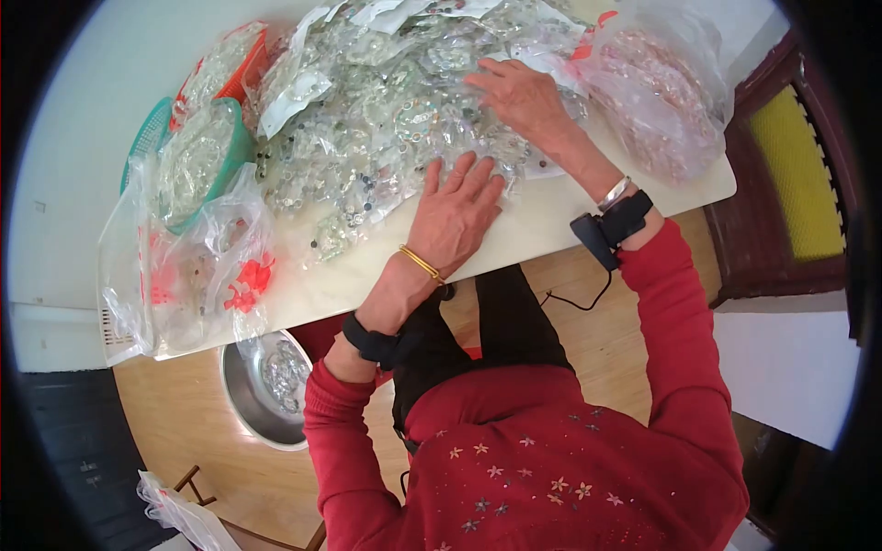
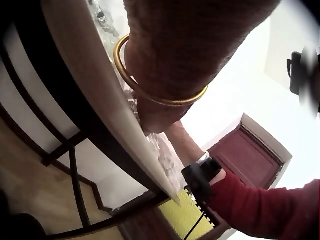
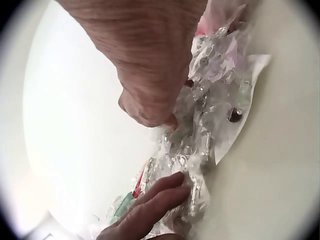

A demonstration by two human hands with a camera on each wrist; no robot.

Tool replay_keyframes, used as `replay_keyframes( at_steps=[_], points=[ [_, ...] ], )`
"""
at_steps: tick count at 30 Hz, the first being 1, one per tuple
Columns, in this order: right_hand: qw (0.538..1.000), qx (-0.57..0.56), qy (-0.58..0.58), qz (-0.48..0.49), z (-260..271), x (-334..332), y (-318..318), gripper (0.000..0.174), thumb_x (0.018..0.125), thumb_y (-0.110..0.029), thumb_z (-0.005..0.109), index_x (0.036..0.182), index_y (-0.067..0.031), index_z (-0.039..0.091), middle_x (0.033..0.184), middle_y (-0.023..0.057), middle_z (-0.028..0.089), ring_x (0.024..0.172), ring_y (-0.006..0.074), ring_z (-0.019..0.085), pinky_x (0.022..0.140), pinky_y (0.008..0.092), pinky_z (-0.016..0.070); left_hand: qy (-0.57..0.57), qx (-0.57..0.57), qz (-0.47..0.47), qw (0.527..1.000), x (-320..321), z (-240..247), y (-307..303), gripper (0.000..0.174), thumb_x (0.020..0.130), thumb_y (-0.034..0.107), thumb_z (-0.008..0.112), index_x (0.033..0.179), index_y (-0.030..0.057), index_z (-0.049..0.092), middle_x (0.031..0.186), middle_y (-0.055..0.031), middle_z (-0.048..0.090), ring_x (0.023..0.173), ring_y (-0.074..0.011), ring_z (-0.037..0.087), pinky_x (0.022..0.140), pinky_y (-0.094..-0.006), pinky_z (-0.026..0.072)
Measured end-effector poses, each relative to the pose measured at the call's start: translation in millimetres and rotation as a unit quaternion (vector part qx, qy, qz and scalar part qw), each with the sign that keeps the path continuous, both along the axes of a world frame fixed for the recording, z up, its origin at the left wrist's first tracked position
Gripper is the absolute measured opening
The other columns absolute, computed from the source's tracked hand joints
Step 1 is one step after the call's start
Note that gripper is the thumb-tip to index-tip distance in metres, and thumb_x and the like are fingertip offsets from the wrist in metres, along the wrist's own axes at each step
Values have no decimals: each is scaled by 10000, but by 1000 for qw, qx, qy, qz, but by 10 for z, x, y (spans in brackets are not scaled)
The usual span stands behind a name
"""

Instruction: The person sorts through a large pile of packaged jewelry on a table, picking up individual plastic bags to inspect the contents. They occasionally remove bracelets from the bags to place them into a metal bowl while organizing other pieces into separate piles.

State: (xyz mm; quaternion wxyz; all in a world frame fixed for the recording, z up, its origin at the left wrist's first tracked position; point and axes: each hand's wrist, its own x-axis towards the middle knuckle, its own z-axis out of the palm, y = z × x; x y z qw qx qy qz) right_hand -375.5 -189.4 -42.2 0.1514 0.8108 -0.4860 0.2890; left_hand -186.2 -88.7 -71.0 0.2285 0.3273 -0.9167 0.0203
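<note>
A wide heap of small clear plastic packets [image 1: 358,119], with round beads or discs showing inside, covers much of the white table. My left hand [image 1: 457,213], below a gold bangle, rests flat on the near edge of the heap with its fingers spread. Farther back and to the right, my right hand [image 1: 530,106] reaches over the heap, fingers extended toward the left. In the right wrist view its fingertips are hidden among the packets, while the left hand's fingers [image 3: 162,200] touch the near packets. The left wrist view shows mainly the bangle [image 2: 150,97] and wrist.
Green [image 1: 241,147] and red [image 1: 253,69] baskets of clear packets stand at the left. A plastic bag [image 1: 207,253] lies before them, and another bag of pinkish pieces [image 1: 657,101] sits at the right. On the floor is a metal basin [image 1: 243,404], below the table's front edge.
</note>
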Motion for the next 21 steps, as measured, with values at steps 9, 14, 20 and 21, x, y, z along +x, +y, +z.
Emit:
replay_keyframes(
  at_steps=[9, 14, 20, 21],
  points=[
    [985, 48, -157, -43, 137, -150, -272, 213, 788, -189, 656, 988, -125, 689, 838, 52, 693, 716, 208, 654, 638, 294, 532, -24, -56, 52, 997, 421, 17, -218, 317, 859, 193, 558, 1149, 64, 562, 1256, -100, 531, 1226, -297, 441, 1010, -478, 352],
    [886, 193, -415, -78, 292, -301, -331, 187, 815, -188, 656, 957, -70, 691, 826, 19, 675, 688, 121, 621, 559, 257, 520, -58, -81, 135, 986, 781, 114, -527, 296, 875, 211, 531, 1132, 70, 573, 1252, -94, 543, 1228, -285, 447, 999, -504, 349],
    [789, 240, -565, 27, 268, -394, -276, 215, 826, -177, 659, 959, -8, 672, 806, 7, 642, 661, 81, 581, 528, 250, 524, -153, -92, 311, 934, 1283, 144, -909, 243, 890, 203, 488, 1073, 69, 575, 1215, -79, 557, 1228, -276, 447, 993, -565, 307],
    [767, 250, -589, 48, 271, -415, -254, 220, 824, -175, 663, 960, -2, 668, 806, 11, 641, 654, 86, 580, 533, 254, 529, -153, -88, 313, 933, 1288, 152, -913, 241, 886, 199, 492, 1071, 69, 576, 1211, -77, 557, 1228, -277, 446, 992, -562, 308]
  ],
)
